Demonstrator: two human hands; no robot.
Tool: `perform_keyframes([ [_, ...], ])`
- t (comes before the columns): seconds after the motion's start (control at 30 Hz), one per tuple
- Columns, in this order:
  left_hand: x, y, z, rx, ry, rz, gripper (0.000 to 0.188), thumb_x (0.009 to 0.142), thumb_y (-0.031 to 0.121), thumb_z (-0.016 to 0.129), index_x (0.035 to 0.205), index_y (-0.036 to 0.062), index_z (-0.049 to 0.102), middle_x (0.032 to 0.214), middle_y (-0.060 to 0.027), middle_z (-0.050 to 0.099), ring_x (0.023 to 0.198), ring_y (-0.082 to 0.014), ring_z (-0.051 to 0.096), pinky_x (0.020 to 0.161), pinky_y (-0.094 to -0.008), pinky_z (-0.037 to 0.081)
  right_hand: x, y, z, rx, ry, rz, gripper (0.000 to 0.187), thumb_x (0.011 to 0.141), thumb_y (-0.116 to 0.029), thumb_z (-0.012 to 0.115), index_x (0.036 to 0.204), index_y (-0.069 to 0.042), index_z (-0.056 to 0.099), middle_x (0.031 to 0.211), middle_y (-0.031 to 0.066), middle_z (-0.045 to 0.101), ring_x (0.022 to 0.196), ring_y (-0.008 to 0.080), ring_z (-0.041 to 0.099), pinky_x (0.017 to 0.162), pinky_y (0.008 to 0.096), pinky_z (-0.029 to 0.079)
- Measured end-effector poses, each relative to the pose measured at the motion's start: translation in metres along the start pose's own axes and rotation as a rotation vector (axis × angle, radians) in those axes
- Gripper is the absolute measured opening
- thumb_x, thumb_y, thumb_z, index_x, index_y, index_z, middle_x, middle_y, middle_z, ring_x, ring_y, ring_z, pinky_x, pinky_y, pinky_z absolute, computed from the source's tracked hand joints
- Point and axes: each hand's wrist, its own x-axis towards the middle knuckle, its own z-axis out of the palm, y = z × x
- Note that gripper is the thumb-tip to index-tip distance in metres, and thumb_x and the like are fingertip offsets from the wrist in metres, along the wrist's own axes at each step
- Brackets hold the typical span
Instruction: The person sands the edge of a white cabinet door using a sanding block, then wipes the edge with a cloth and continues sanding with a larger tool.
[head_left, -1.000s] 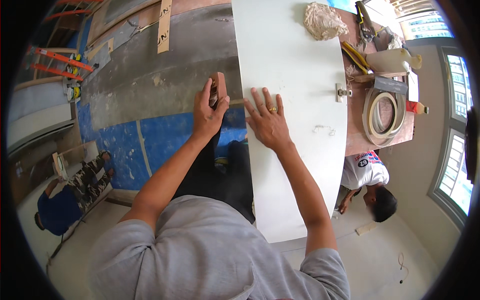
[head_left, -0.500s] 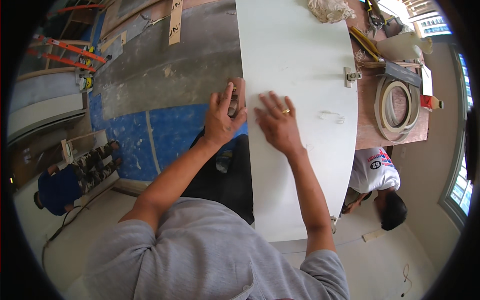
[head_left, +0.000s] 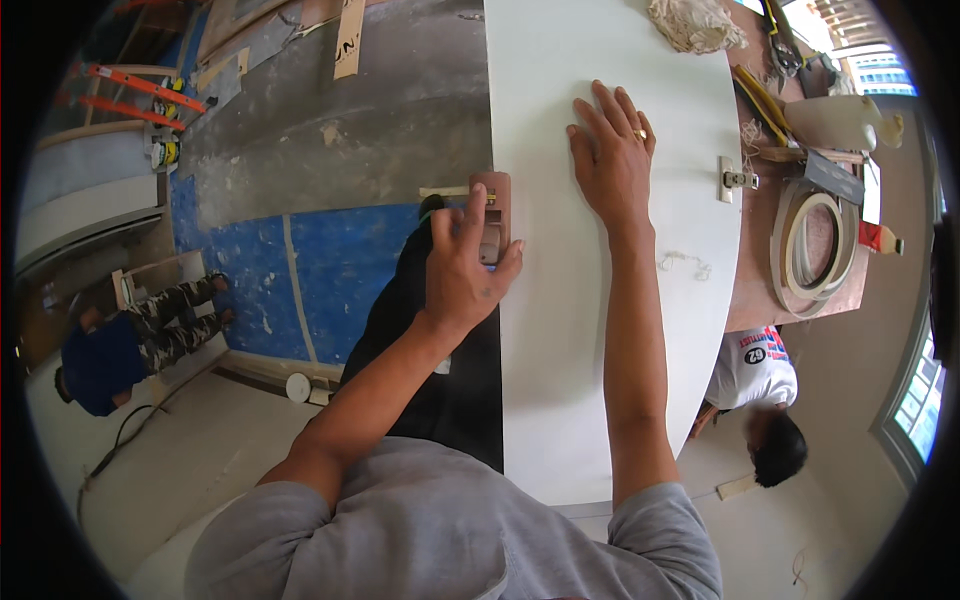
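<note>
My left hand (head_left: 463,270) grips a small brown wooden hand plane (head_left: 502,190), its index finger stretched along the top. The plane sits at the left long edge of a white door panel (head_left: 560,330), which reaches from near my body to the far side. Farther along the same panel, my right hand (head_left: 615,165) lies palm down with its fingers spread, a ring on one of them. A metal hinge (head_left: 737,180) is fixed at the panel's right edge. My left hand hides part of the plane, and its blade cannot be seen.
To the right, a wooden bench (head_left: 750,290) bears rolls of edge banding (head_left: 812,250), a rag (head_left: 697,22), a plastic bottle (head_left: 830,122) and pliers (head_left: 783,45). One person (head_left: 755,370) is beyond the panel's right side, another (head_left: 110,355) at far left. An orange ladder (head_left: 145,85) stands back left.
My right hand has slid away from me and to the right across the panel. The plane, still in my left hand, has shifted slightly nearer me along the edge. The view has shifted a little.
</note>
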Motion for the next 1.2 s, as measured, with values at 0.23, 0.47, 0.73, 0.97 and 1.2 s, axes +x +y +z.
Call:
perform_keyframes([
  [0.23, -0.01, 0.013, -0.005, -0.062, -0.038, -0.084, 0.088, 0.079, 0.016, 0.086, 0.153, -0.0017, 0.043, 0.117, -0.0199, 0.051, 0.098, -0.0318, 0.058, 0.083, -0.0404, 0.055, 0.0, 0.002, 0.001, -0.017, -0.016, -0.022, 0.034, 0.098, -0.021, 0.064, 0.13, -0.012, 0.069, 0.151, 0.0088, 0.056, 0.147, 0.0333, 0.043, 0.124, 0.0505, 0.025],
  [0.47, -0.053, 0.011, -0.015, -0.045, -0.046, -0.043, 0.092, 0.079, 0.021, 0.087, 0.155, 0.0001, 0.04, 0.116, -0.0197, 0.048, 0.096, -0.0293, 0.057, 0.075, -0.039, 0.059, -0.003, 0.003, 0.001, -0.017, 0.002, -0.055, 0.034, 0.098, -0.022, 0.065, 0.129, -0.012, 0.07, 0.151, 0.0075, 0.057, 0.147, 0.0334, 0.043, 0.123, 0.0508, 0.026],
  [0.73, -0.055, 0.014, -0.012, -0.019, -0.045, -0.042, 0.09, 0.079, 0.021, 0.087, 0.153, -0.0009, 0.042, 0.115, -0.0187, 0.049, 0.095, -0.0274, 0.056, 0.074, -0.0372, 0.058, -0.005, 0.006, 0.002, -0.003, -0.012, -0.051, 0.033, 0.098, -0.023, 0.066, 0.129, -0.013, 0.071, 0.15, 0.0067, 0.057, 0.147, 0.0329, 0.043, 0.124, 0.0502, 0.025],
  [0.97, -0.029, 0.008, -0.007, -0.025, 0.05, -0.024, 0.083, 0.078, 0.016, 0.086, 0.15, -0.0028, 0.049, 0.112, -0.0169, 0.051, 0.093, -0.0265, 0.055, 0.079, -0.0366, 0.054, -0.004, 0.007, 0.0, 0.007, -0.027, -0.047, 0.033, 0.097, -0.022, 0.066, 0.129, -0.013, 0.07, 0.151, 0.0066, 0.057, 0.148, 0.0329, 0.042, 0.125, 0.0499, 0.025],
  [1.2, -0.027, 0.011, 0.002, -0.008, 0.029, -0.071, 0.083, 0.076, 0.018, 0.087, 0.148, -0.0017, 0.051, 0.107, -0.0162, 0.053, 0.09, -0.0263, 0.055, 0.077, -0.0357, 0.054, -0.003, 0.006, -0.003, 0.021, -0.04, -0.043, 0.034, 0.097, -0.021, 0.065, 0.13, -0.011, 0.069, 0.151, 0.007, 0.057, 0.148, 0.0328, 0.041, 0.125, 0.0499, 0.024],
])
